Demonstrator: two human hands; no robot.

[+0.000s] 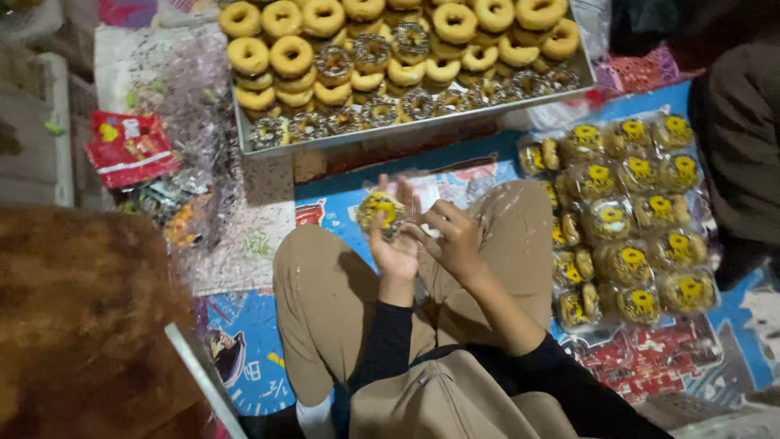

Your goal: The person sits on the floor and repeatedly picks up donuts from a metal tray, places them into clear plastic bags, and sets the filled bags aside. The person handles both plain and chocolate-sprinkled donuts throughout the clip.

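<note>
Wrapping a Doughnut on the Floor

Lying at the far left on the floor mat (260, 244) is a red packet (130, 148), beside crinkled clear plastic (195, 122). Above and to its right sits a metal tray (406, 128) stacked with doughnuts (291, 55), some plain yellow, some sprinkled dark.

Below the tray, between the person's bent knees, the left hand (396, 248) is raised with its fingers curled around a wrapped doughnut (380, 211), yellow-topped and in clear film. The right hand (452, 237) touches the same doughnut from the right, its fingertips pinching the film at the edge. Both hands hover over the lap, well clear of the mat.

Farther right, rows of bagged doughnuts (630, 219) with yellow centres lie side by side on the mat, touching each other. At the far right edge a second person's dark sleeve (743, 138) shows.
</note>
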